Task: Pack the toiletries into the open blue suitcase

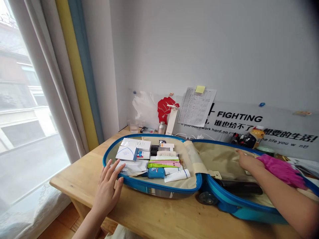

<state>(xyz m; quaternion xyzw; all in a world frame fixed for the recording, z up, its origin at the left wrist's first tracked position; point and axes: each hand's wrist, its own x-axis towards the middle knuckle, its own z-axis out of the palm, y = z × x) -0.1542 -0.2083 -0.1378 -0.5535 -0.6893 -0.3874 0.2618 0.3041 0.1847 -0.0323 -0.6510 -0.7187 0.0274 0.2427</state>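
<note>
A blue suitcase (159, 191) lies unfolded on the wooden table. Its left half is filled with white boxes (127, 153), a blue bottle (156, 173), a white tube (177, 176) and green and pink packets (163, 164). My left hand (109, 186) is open, fingers spread at the near left rim beside the white packages. In the right half (211, 156), my right hand (249, 162) reaches over the beige lining near the far rim. One finger is stretched out; the others are mostly hidden. Below it lies a black object (239, 188), and a pink bath puff (281, 170) rests right of my forearm.
Behind the suitcase stand a metal bottle (161, 127), a white lamp-like stand (171, 121), a clear cup (134, 126) and an orange-labelled bottle (257, 136). White cables run along the wall. A curtain (50, 66) and window are at the left, beyond the table edge (61, 186).
</note>
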